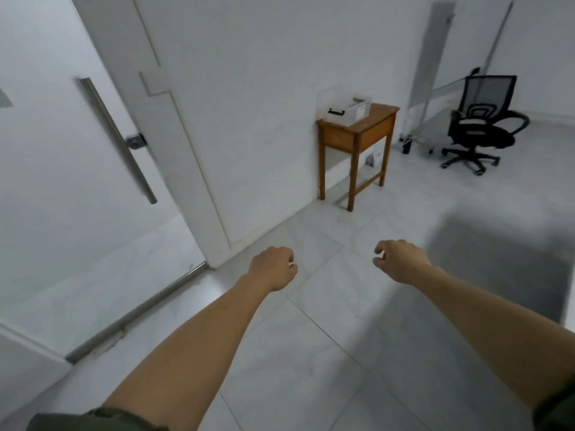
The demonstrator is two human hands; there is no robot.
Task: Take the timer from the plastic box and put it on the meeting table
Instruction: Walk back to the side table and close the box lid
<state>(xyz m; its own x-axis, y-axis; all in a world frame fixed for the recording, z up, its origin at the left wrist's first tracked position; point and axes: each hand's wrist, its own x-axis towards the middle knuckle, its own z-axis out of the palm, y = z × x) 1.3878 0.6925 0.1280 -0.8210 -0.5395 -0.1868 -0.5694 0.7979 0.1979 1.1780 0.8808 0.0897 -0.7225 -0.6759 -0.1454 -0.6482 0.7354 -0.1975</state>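
Observation:
A clear plastic box point(350, 110) with a black latch stands on a small wooden side table point(370, 132) against the white wall, well ahead of me. Its lid is tipped up against the wall. What lies inside the box is too small to make out, and I cannot see the timer. My left hand point(273, 269) hangs over the tiled floor with its fingers curled in, holding nothing. My right hand point(401, 259) is level with it, to the right, fingers loosely bent and apart, holding nothing. Both hands are far short of the side table.
A glass door with a long metal handle point(118, 141) stands at the left, its floor rail running toward me. A black office chair point(479, 126) sits at the far right. A dark mat point(504, 262) lies on the floor at the right. Pale tiles cover the floor.

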